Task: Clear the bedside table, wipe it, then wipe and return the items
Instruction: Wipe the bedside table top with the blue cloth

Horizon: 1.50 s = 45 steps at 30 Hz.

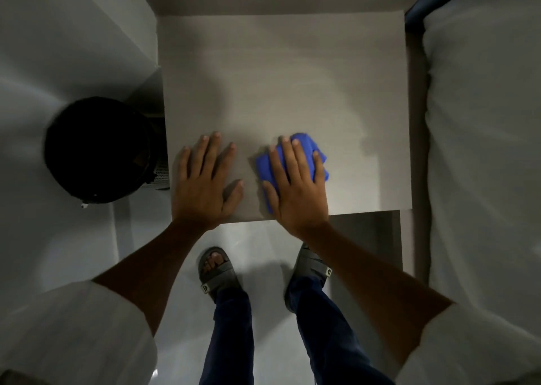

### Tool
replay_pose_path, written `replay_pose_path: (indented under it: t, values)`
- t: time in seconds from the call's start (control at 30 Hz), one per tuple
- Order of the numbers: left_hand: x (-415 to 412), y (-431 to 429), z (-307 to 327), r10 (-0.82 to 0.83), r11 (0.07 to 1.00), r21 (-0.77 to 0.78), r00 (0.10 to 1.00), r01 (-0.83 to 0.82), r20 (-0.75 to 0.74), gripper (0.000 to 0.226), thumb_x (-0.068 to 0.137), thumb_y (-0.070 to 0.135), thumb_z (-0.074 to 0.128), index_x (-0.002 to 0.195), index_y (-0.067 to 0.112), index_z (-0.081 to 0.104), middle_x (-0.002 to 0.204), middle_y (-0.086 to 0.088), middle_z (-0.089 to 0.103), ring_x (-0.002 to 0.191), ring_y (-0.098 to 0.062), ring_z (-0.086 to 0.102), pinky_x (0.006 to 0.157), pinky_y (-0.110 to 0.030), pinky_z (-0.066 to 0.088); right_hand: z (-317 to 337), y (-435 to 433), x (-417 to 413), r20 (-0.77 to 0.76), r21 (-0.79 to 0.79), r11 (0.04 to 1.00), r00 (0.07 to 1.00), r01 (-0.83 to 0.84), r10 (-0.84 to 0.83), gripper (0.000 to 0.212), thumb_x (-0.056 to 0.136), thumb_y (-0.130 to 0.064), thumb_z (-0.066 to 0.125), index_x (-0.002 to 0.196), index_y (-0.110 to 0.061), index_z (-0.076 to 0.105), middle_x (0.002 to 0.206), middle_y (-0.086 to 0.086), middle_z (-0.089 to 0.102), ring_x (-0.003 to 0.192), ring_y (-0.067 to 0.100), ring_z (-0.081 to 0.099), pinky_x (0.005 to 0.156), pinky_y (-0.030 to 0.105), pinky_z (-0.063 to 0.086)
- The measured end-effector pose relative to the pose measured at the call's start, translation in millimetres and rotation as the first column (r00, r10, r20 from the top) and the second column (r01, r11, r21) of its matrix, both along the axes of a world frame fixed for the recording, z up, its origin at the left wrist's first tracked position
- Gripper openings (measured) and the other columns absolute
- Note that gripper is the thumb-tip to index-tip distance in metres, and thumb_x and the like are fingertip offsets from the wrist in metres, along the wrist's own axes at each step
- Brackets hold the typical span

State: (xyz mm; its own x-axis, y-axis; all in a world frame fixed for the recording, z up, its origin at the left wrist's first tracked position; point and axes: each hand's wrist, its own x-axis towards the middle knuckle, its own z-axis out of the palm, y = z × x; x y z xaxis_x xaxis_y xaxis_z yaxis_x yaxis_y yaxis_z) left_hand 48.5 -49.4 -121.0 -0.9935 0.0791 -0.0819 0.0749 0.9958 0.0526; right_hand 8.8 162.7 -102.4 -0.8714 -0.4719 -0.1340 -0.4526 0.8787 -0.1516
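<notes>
The bedside table (281,71) has a pale grey top with nothing standing on it. My right hand (295,188) lies flat near the table's front edge, pressing a crumpled blue cloth (304,146) onto the surface; the cloth shows past my fingers on the far and right sides. My left hand (202,179) rests flat beside it on the front left of the top, fingers spread, holding nothing.
A black round bin (99,150) stands on the floor left of the table. A bed with white bedding (483,121) runs along the right side. My two feet in grey sandals (218,270) stand on the glossy floor in front.
</notes>
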Motion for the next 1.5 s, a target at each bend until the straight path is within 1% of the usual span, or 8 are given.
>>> replay_pose_path:
  t: [0.17, 0.4, 0.6, 0.8, 0.93, 1.1, 1.27, 1.5]
  values:
    - [-1.2, 3.7, 1.8, -0.002, 0.999, -0.033, 0.999, 0.003, 0.033, 0.073, 0.096, 0.058, 0.024, 0.157, 0.019, 0.012, 0.165, -0.014, 0.013, 0.152, -0.032, 0.011, 0.121, -0.055, 0.014, -2.4, 74.5, 11.7, 0.003, 0.076, 0.995, 0.997, -0.071, 0.071, 0.061, 0.101, -0.046, 0.025, 0.153, -0.016, 0.016, 0.16, 0.012, 0.016, 0.149, 0.026, 0.005, 0.119, 0.052, 0.003]
    - [0.3, 5.5, -1.2, 0.004, 1.0, -0.012, 1.0, -0.004, -0.016, 0.073, 0.096, 0.057, 0.027, 0.157, 0.019, 0.015, 0.164, -0.014, 0.016, 0.152, -0.032, 0.014, 0.121, -0.054, 0.014, 10.8, 164.9, -30.6, 0.04, 0.148, 0.964, 0.973, 0.219, -0.227, 0.063, 0.099, -0.046, 0.018, 0.153, -0.013, 0.018, 0.16, 0.016, 0.018, 0.148, 0.029, 0.011, 0.118, 0.055, 0.009]
    - [0.4, 5.8, -3.7, -0.008, 1.0, -0.028, 0.999, 0.007, -0.037, 0.073, 0.096, 0.057, 0.031, 0.156, 0.018, 0.018, 0.163, -0.017, 0.02, 0.151, -0.033, 0.017, 0.12, -0.056, 0.018, 6.4, 105.7, -78.8, -0.015, 0.083, 0.833, 0.836, 0.548, -0.549, 0.061, 0.102, -0.042, 0.022, 0.154, -0.012, 0.012, 0.161, 0.015, 0.011, 0.149, 0.03, 0.005, 0.118, 0.055, 0.006]
    - [-0.2, 5.5, 1.5, -0.004, 1.0, 0.001, 1.0, 0.004, -0.013, 0.072, 0.096, 0.057, 0.029, 0.155, 0.017, 0.023, 0.163, -0.017, 0.021, 0.151, -0.033, 0.018, 0.12, -0.055, 0.017, -0.9, 17.6, -55.6, -0.036, 0.032, 0.962, 0.962, 0.27, -0.269, 0.063, 0.1, -0.048, 0.025, 0.153, -0.013, 0.016, 0.161, 0.012, 0.017, 0.149, 0.027, 0.01, 0.119, 0.051, 0.005]
    - [-0.5, 6.6, 3.4, 0.006, 1.0, 0.016, 1.0, -0.006, 0.006, 0.073, 0.095, 0.057, 0.027, 0.156, 0.018, 0.021, 0.164, -0.015, 0.019, 0.152, -0.031, 0.015, 0.12, -0.055, 0.017, -6.9, 53.8, -25.2, -0.029, 0.055, 0.997, 0.998, 0.056, -0.054, 0.065, 0.1, -0.053, 0.023, 0.154, -0.019, 0.008, 0.161, 0.008, 0.016, 0.15, 0.022, 0.005, 0.121, 0.047, 0.003]
    - [1.4, 4.6, -1.5, -0.004, 1.0, -0.016, 1.0, 0.004, -0.01, 0.074, 0.096, 0.058, 0.03, 0.156, 0.018, 0.018, 0.164, -0.015, 0.017, 0.152, -0.031, 0.013, 0.122, -0.054, 0.013, -3.2, 111.6, -61.0, -0.032, 0.087, 0.971, 0.975, 0.224, -0.222, 0.064, 0.099, -0.051, 0.018, 0.154, -0.019, 0.01, 0.162, 0.01, 0.014, 0.15, 0.024, 0.005, 0.12, 0.047, 0.0]
    - [0.6, 5.2, -2.2, 0.001, 1.0, 0.012, 1.0, -0.001, 0.021, 0.077, 0.095, 0.064, 0.022, 0.157, 0.019, 0.015, 0.165, -0.015, 0.012, 0.153, -0.031, 0.009, 0.123, -0.053, 0.008, 0.2, 105.2, -112.5, -0.093, 0.069, 0.912, 0.913, 0.404, -0.397, 0.063, 0.1, -0.048, 0.018, 0.153, -0.013, 0.015, 0.16, 0.013, 0.018, 0.149, 0.029, 0.011, 0.118, 0.052, 0.007]
    - [-0.5, 8.9, 6.4, 0.019, 0.998, 0.065, 0.997, -0.024, 0.069, 0.074, 0.093, 0.056, 0.033, 0.155, 0.017, 0.02, 0.164, -0.017, 0.016, 0.152, -0.035, 0.009, 0.12, -0.058, 0.014, 4.5, 83.3, -179.9, -0.133, 0.038, 0.868, 0.863, 0.495, -0.487, 0.062, 0.1, -0.047, 0.024, 0.151, -0.011, 0.023, 0.159, 0.014, 0.023, 0.148, 0.03, 0.014, 0.117, 0.054, 0.01]
